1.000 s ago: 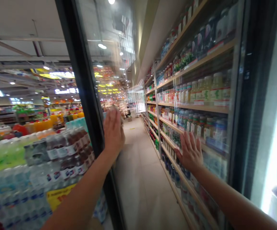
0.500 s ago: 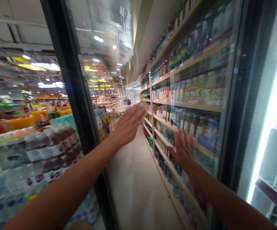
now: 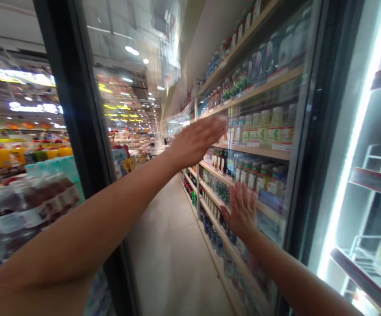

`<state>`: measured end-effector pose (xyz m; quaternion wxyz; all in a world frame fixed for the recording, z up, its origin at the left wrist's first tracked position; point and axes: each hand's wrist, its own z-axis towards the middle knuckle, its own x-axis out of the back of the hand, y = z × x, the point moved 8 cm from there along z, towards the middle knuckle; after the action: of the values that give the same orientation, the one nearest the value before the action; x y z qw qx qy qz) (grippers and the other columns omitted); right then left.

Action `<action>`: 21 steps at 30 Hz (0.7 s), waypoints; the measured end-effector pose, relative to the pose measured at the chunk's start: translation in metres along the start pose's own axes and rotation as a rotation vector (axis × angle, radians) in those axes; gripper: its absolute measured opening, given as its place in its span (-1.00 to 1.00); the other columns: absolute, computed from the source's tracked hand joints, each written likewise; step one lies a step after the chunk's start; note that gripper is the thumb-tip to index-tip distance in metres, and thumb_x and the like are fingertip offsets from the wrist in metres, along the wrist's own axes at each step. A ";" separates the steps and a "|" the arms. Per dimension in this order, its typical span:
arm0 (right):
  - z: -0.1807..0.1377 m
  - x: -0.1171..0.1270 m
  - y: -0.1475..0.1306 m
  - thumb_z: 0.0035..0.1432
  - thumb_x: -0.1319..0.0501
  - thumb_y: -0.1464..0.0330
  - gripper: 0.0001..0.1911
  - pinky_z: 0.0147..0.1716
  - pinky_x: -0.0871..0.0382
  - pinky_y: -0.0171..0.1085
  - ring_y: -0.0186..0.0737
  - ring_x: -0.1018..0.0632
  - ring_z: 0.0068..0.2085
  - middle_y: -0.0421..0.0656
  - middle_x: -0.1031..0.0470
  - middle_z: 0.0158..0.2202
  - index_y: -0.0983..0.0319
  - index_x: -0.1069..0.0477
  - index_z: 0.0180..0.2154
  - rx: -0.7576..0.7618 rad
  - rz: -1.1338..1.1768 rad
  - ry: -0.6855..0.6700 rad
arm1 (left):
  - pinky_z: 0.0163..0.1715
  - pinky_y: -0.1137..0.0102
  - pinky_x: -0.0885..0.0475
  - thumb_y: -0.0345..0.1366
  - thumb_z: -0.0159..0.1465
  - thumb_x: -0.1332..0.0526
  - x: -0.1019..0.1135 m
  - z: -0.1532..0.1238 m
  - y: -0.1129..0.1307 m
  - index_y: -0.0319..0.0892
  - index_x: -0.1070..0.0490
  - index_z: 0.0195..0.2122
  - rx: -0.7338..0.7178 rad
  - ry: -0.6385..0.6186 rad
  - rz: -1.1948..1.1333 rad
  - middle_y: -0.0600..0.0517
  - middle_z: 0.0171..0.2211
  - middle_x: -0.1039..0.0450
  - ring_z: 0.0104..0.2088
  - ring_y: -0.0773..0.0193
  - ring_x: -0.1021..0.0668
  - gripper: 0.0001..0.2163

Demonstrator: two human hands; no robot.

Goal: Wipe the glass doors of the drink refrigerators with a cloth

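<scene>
My right hand point(image 3: 241, 213) lies flat with fingers spread on the glass door point(image 3: 276, 175) of a lit cooler, low near the door's dark frame point(image 3: 312, 145). My left hand point(image 3: 198, 140) is stretched out open at the end of a long arm that crosses the view, fingers together, reaching toward the same glass higher up; whether it touches the glass I cannot tell. Neither hand holds anything. The glass mirrors shelves of bottled drinks point(image 3: 263, 127).
The cooler's inside point(image 3: 375, 175) shows at the right with wire racks and a few containers. A black door frame point(image 3: 74, 131) stands at the left, with stacked bottled drinks point(image 3: 22, 202) behind it. A tiled aisle floor point(image 3: 167, 254) runs ahead between them.
My left hand has come off the left door frame and swung right and upward toward the cooler glass. My right hand has stayed flat on the glass. More of the cooler's inside shows.
</scene>
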<state>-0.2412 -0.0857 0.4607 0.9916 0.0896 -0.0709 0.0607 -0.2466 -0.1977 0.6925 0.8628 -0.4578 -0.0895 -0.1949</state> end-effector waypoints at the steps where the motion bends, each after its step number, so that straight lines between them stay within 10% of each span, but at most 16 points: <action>1: 0.000 0.000 0.000 0.37 -0.06 0.17 -0.21 0.33 0.08 0.13 0.10 -0.02 0.43 0.19 -0.24 0.31 0.40 0.20 0.42 -0.001 -0.002 0.003 | 0.40 0.19 -0.02 -0.44 0.42 0.10 0.008 0.005 -0.021 -0.20 0.01 0.37 0.148 0.073 0.015 0.04 0.41 0.01 0.42 0.32 0.02 -0.52; 5: 0.001 -0.002 -0.001 0.36 -0.07 0.17 -0.20 0.34 0.10 0.12 0.10 -0.01 0.43 0.18 -0.25 0.31 0.39 0.20 0.42 0.002 -0.004 0.004 | 0.39 0.02 -0.01 -0.44 0.36 -0.01 0.023 0.013 -0.076 -0.31 -0.03 0.35 0.611 0.283 0.033 -0.11 0.42 0.07 0.42 0.16 0.02 -0.48; 10: -0.002 -0.008 0.000 0.36 -0.07 0.18 -0.22 0.34 0.10 0.14 0.13 -0.04 0.42 0.19 -0.21 0.33 0.39 0.17 0.42 -0.005 -0.001 -0.012 | 0.40 0.27 -0.02 -0.41 0.45 0.10 -0.026 0.051 0.046 -0.20 -0.16 0.32 -0.191 -0.073 -0.130 0.05 0.38 -0.09 0.39 0.29 -0.11 -0.57; 15: 0.002 -0.007 0.004 0.33 -0.15 0.22 -0.27 0.33 0.03 0.17 0.13 -0.13 0.39 0.17 -0.28 0.29 0.36 0.02 0.38 -0.018 0.091 0.004 | 0.40 0.10 0.04 -0.47 0.41 0.13 -0.016 0.058 0.013 -0.28 -0.03 0.36 0.283 0.130 -0.099 -0.06 0.42 0.04 0.42 0.20 0.01 -0.52; 21: 0.015 0.045 -0.015 0.39 -0.03 0.35 -0.65 0.01 -0.50 -0.10 -0.14 -0.52 0.09 -0.09 -0.50 0.06 0.11 -0.36 0.14 -0.214 0.642 0.029 | 0.40 0.26 -0.01 -0.40 0.45 0.13 -0.032 0.040 0.060 -0.14 -0.14 0.33 -0.193 -0.105 -0.217 0.11 0.39 -0.06 0.40 0.33 -0.06 -0.57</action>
<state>-0.1968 -0.0978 0.4794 0.9266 -0.0429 -0.0876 0.3632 -0.2493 -0.1269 0.6592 0.7827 -0.5359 -0.1641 -0.2706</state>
